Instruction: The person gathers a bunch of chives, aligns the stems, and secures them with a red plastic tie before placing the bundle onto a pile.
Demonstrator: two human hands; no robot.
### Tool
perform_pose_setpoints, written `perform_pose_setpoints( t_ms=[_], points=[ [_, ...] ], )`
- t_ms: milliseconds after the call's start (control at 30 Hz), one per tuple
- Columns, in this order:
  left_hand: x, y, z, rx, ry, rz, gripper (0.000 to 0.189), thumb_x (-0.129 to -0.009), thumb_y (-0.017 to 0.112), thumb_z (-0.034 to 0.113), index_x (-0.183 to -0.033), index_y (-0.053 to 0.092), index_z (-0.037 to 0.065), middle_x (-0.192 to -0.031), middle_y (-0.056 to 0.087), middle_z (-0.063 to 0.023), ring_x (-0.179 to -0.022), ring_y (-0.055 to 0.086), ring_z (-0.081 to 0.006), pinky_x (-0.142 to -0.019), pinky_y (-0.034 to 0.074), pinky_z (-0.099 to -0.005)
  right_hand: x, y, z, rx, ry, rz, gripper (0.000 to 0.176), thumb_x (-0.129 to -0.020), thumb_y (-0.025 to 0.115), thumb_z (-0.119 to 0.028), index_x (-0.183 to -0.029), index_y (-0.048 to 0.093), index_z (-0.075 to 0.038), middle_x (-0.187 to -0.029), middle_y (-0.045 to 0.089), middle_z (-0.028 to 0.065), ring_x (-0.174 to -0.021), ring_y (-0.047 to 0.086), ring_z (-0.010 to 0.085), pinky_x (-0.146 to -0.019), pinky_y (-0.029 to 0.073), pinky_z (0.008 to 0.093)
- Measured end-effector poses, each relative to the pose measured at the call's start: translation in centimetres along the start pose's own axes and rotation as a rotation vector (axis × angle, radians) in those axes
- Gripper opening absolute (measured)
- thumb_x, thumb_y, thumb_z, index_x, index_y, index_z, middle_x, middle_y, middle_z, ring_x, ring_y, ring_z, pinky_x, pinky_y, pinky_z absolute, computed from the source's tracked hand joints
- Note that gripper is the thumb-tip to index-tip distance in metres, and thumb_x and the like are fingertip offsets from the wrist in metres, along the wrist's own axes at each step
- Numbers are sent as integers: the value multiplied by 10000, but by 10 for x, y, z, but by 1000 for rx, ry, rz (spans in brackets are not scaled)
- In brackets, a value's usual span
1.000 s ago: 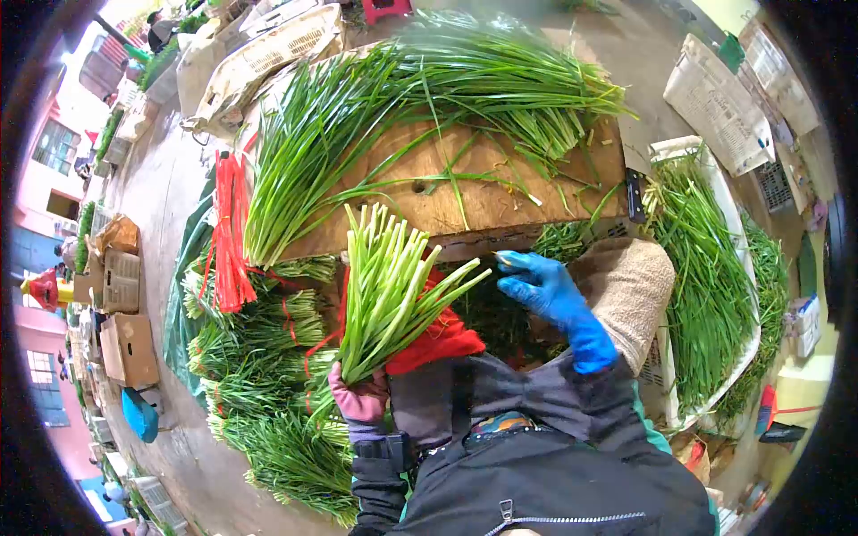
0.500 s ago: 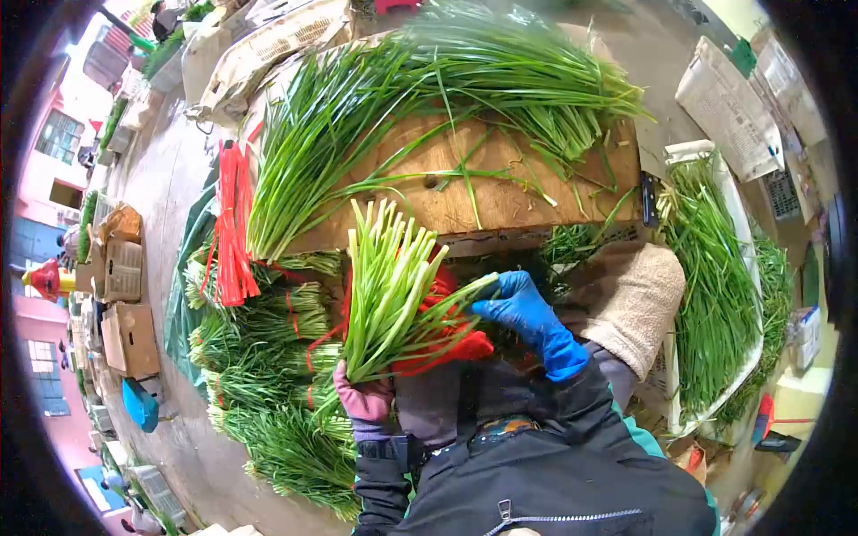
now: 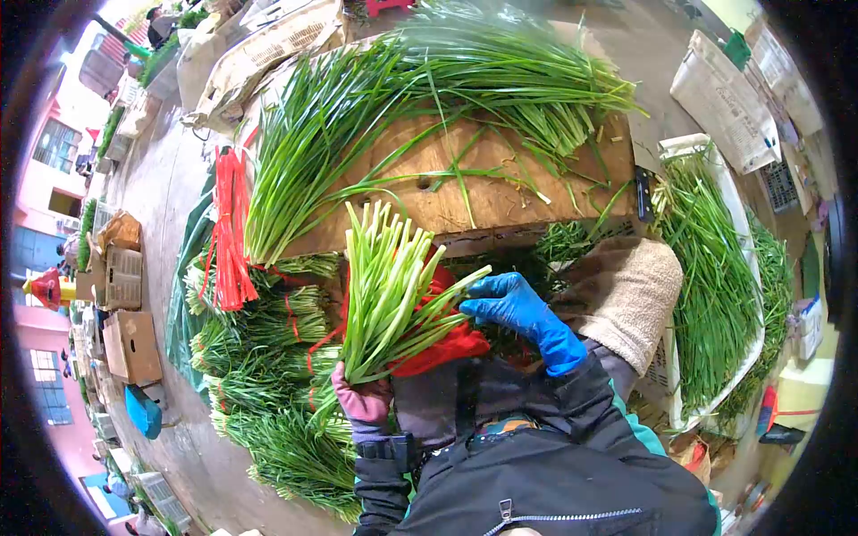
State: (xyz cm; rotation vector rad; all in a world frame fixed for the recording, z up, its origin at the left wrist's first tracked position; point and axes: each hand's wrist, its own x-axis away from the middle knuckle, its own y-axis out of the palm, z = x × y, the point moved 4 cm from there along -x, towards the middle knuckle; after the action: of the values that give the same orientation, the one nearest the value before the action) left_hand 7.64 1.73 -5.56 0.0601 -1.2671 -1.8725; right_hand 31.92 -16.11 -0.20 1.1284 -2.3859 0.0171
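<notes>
In the head view, my left hand (image 3: 362,398), in a pink and purple glove, is closed around the lower part of a bunch of garlic chives (image 3: 384,290). The pale cut ends fan out upward. A few stalks lean right toward my right hand (image 3: 520,313), in a blue glove. Its fingers are bent together at the tip of those stalks and appear to pinch them. Red cloth or plastic (image 3: 447,350) lies behind the bunch, over my lap. Loose chives (image 3: 304,170) are spread across the wooden board (image 3: 416,214) ahead of me.
Tied chive bundles (image 3: 268,393) are piled at my left. Red straps (image 3: 231,232) hang from the board's left corner. A white-lined crate (image 3: 755,313) of chives stands at right, with a dark-handled tool (image 3: 643,195) at the board's edge. Cardboard boxes (image 3: 132,347) sit farther left.
The view has shifted slightly. My right hand's fingers have moved a little around the tip of the leaning stalks. My left hand keeps its hold on the bunch.
</notes>
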Motion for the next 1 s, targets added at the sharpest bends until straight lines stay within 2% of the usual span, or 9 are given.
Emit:
perform_pose_setpoints(
  t_ms=[100, 300, 500, 567, 700, 800, 867, 967, 1000],
  points=[
    [-4, -10, -4, 217, -113, 71, 374, -896, 444, 286, -1153, 534, 28, -1158, 584, -132, -1019, 581, -271, -819, 509, -443, -9, 6, -10, -106, -23, 21, 169, -780, 707, -161, -917, 690, -64, -748, 666, 6, -582, 561, 56, -528, 461, 219],
    [2, 2, 0, -71, 76, 33, 301, -910, 447, 234, -1086, 556, 16, -1087, 621, -134, -952, 614, -237, -827, 514, -370, -12, 6, -1, 106, -56, 4, 107, -812, 661, -118, -884, 687, -43, -702, 642, 1, -593, 556, 58, -550, 466, 228],
    [3, 10, -3, 121, -71, 85, 284, -921, 435, 225, -1088, 536, 18, -1098, 614, -134, -958, 611, -242, -828, 512, -380, 22, -10, -4, 93, -3, -40, 86, -820, 635, -93, -818, 667, -13, -668, 627, 17, -568, 552, 61, -526, 452, 228],
    [2, 0, 0, -135, 77, 51, 280, -914, 449, 232, -1093, 541, 37, -1092, 616, -133, -948, 614, -243, -824, 512, -381, 27, -17, 3, 147, -117, -18, 93, -826, 629, -97, -806, 664, -13, -662, 618, 16, -566, 548, 60, -519, 449, 227],
    [5, 4, 0, -160, 81, 71, 269, -907, 466, 230, -1098, 540, 55, -1088, 617, -130, -945, 615, -240, -821, 512, -375, 33, -48, 6, 102, -23, 173, 94, -810, 643, -107, -805, 674, -19, -647, 621, 6, -597, 558, 74, -575, 467, 241],
    [4, 9, 0, -165, 72, 18, 287, -898, 478, 241, -1090, 553, 43, -1092, 617, -131, -956, 611, -246, -831, 508, -381, 26, -60, 5, 225, -211, 266, 97, -814, 641, -106, -864, 671, -28, -723, 628, 26, -605, 563, 82, -568, 475, 241],
    [1, 0, 0, 178, -112, -36, 399, -889, 452, 289, -1196, 517, 42, -1216, 552, -132, -1093, 542, -296, -885, 467, -484, 22, -67, -5, 241, -454, 347, 132, -825, 634, -102, -937, 659, -38, -822, 635, 35, -611, 563, 80, -564, 483, 228],
    [1, -4, 2, 154, -108, 61, 403, -889, 454, 296, -1203, 518, 53, -1216, 552, -133, -1110, 532, -296, -890, 464, -493, 37, -48, -58, 48, -441, 419, 156, -838, 617, -95, -980, 654, -43, -834, 650, 31, -619, 567, 70, -557, 481, 210],
    [3, 13, 0, 94, -93, 114, 361, -882, 473, 284, -1105, 580, 21, -1089, 622, -132, -978, 603, -272, -860, 492, -403, 35, -37, -61, 79, -409, 348, 155, -843, 609, -92, -983, 653, -42, -844, 654, 33, -630, 570, 74, -550, 480, 220]
  ],
)
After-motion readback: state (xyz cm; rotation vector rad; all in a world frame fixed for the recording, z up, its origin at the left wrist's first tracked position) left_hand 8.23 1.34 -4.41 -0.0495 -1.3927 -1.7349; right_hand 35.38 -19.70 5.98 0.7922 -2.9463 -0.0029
